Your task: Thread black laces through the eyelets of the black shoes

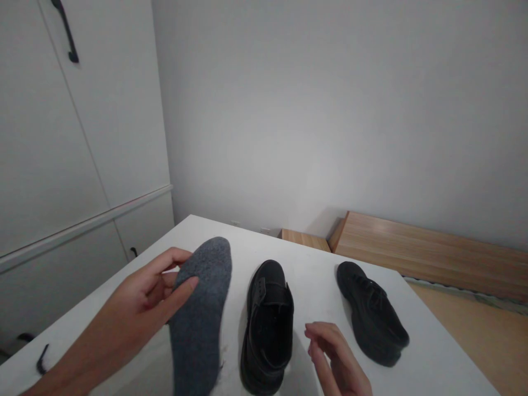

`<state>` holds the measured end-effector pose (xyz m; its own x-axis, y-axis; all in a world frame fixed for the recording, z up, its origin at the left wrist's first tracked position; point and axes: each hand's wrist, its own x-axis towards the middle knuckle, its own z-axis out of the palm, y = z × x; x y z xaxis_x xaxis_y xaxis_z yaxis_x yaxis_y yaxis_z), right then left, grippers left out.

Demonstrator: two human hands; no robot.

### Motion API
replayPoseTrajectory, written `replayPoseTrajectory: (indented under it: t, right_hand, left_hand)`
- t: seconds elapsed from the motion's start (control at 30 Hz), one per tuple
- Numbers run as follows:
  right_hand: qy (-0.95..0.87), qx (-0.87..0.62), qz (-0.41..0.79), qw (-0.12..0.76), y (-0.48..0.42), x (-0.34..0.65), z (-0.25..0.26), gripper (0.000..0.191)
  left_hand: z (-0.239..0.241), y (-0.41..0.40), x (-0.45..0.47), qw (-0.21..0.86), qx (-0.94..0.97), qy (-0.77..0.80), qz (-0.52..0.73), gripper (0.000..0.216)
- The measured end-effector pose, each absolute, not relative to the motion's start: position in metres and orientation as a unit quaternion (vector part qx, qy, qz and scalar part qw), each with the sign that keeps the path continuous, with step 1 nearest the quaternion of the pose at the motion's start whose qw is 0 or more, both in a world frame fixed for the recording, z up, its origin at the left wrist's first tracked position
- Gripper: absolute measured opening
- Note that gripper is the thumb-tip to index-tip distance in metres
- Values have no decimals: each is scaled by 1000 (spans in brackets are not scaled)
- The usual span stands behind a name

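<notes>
A grey felt insole (202,308) is pinched between the thumb and fingers of my left hand (152,302). It is raised over the white table, toe end up, and its lower end runs out of the picture. Just right of it a black shoe (270,330) stands with its toe pointing away from me, its opening facing up and its lace holes bare. My right hand (334,357) hovers beside this shoe without touching it, fingers loosely curled and holding nothing. Farther right rests a second black shoe (371,313), laced, tilted toward its side.
The white table (313,269) carries both shoes. A short black lace-like piece (42,360) lies at its left edge. White cabinets (82,137) with dark handles rise on the left. Behind the table stand a grey wall (309,110) and a wooden headboard-like panel (412,253).
</notes>
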<state>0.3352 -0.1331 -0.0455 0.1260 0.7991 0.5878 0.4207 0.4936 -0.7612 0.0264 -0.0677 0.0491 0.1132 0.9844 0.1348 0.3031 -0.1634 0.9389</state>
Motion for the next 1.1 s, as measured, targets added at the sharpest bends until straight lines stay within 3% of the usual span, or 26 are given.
replayPoseTrajectory:
  t: [0.13,0.23,0.3,0.37,0.43,0.5,0.6,0.67,0.73,0.9,1.0,1.1]
  right_hand:
    - [-699,-450,161,532,-125,307,-33,53]
    - [-685,-503,158,503,-125,290,-28,57]
    - [-668,-506,155,523,-129,286,-23,64]
    - [-641,-494,151,568,-133,289,-17,55]
    - [-603,-498,168,601,-135,301,-11,35]
    - [-552,-515,242,610,-135,316,-8,22]
    - [-489,-467,461,575,-128,335,-12,35]
    - [-449,-417,563,555,-123,340,-18,39]
    - [-397,-398,591,579,-119,338,-22,36]
    - [-341,-405,552,644,-118,336,-17,33]
    - [-364,-467,507,627,-118,344,-6,33]
    - [-478,-530,429,553,-119,358,13,36]
  left_hand:
    - [62,-83,81,541,588,379,467,34]
    - [58,-81,111,568,562,333,501,31]
    - [53,-76,121,586,548,316,506,33]
    - [49,-69,126,607,559,282,490,38]
    - [44,-59,127,579,628,238,462,44]
    - [36,-49,128,463,756,224,405,50]
    - [18,-35,132,238,903,261,243,37]
    - [7,-30,135,181,928,281,166,23]
    - [0,-27,138,183,927,294,144,25]
    - [0,-25,143,209,905,329,171,60]
    - [-2,-24,145,251,871,372,200,67]
    - [-13,-23,146,311,833,398,227,75]
